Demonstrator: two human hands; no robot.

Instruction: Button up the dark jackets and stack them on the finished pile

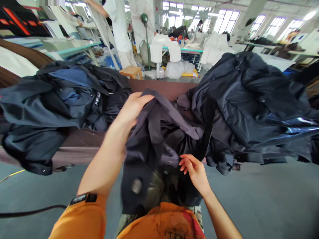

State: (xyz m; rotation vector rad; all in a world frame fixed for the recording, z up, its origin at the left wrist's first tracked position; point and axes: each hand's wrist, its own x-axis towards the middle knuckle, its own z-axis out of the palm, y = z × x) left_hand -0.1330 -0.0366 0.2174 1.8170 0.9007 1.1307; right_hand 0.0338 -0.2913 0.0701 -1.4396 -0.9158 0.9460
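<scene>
A dark, nearly black garment [143, 142] hangs over the near edge of the table and down in front of my body. It has a collar-like band [174, 116] along its top and a round, light spot low on its left panel. My left hand [136, 104] is closed on the top of this garment, thumb over the cloth, the other fingers hidden behind the fold. Lower down, my right hand [191, 169] is beside the garment's right part, its fingers loosely bent and apart, with nothing seen in them. Whether its fingertips touch the cloth I cannot tell.
Heaps of dark garments lie on both sides, a left pile [74, 96] and a taller right pile [249, 96], on a brown-covered table [82, 141]. Beyond stand a wooden stool [131, 71], a fan [144, 20] and a person in white [118, 30]. A dark hose [32, 212] runs on the floor.
</scene>
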